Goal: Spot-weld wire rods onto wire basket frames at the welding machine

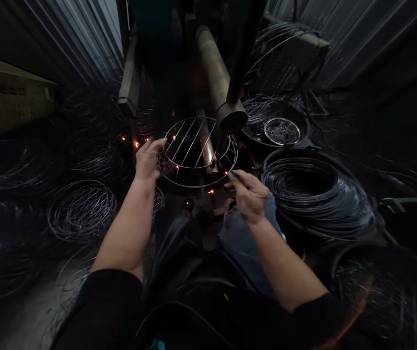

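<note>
A round wire basket frame (190, 150) sits tilted on the arm of a welding machine (213, 73), with orange sparks scattered below it. My left hand (149, 158) grips the frame's left rim. My right hand (248, 192) sits at the frame's lower right edge, fingers pinched on a thin wire piece (238, 176). The machine's upper electrode (232, 119) presses down on the frame's right side.
A large coil of dark wire (316, 194) lies right of my right hand. Behind it a bowl (281, 131) holds short wire pieces. Finished wire frames (81, 209) pile up on the left floor. Corrugated metal walls (84, 34) stand behind.
</note>
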Tool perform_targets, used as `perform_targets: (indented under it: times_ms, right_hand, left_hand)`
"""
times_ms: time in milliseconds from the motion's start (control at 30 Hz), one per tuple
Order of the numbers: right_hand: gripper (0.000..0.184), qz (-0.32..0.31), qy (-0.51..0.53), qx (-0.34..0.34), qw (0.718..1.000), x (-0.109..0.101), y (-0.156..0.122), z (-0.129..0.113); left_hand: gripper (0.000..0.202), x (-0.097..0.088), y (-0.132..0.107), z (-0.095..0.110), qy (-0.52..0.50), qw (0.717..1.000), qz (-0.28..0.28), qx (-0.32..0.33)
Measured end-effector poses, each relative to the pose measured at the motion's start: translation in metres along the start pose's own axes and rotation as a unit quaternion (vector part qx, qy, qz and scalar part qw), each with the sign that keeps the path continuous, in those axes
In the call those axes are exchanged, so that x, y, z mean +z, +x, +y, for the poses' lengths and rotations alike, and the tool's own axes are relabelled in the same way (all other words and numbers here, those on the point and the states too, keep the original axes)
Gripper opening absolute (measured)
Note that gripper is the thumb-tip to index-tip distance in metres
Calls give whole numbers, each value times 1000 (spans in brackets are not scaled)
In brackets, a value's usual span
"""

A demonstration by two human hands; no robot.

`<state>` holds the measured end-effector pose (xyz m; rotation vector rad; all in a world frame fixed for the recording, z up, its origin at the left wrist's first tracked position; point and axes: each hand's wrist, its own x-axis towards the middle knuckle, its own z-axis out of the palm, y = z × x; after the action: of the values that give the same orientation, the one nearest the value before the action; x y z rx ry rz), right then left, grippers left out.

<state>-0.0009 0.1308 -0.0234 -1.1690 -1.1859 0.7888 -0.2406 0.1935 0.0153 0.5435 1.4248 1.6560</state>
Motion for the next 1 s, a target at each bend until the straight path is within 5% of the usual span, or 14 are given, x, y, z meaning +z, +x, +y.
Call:
perform_targets:
  times_ms: [167, 367, 500, 667, 1000]
  right_hand:
    - [24, -15, 27, 21, 999, -11, -16, -22]
    - [14, -63, 75, -29, 995, 13, -22, -35]
    - [14, -131, 9, 19, 991, 24, -19, -27]
    - [15, -173, -66, 57, 981, 21, -12, -30]
    - [20, -239, -37, 122, 963, 0, 5, -30]
  left_hand:
    - [69, -2, 17, 6, 43, 997, -54, -36]
    - [80, -21, -29, -9, -28, 998, 48, -30]
    - [75, -26, -52, -15, -67, 996, 63, -6]
    - [73, -24, -58, -12, -76, 993, 77, 48]
    - [56, -15, -77, -12, -97, 992, 61, 54]
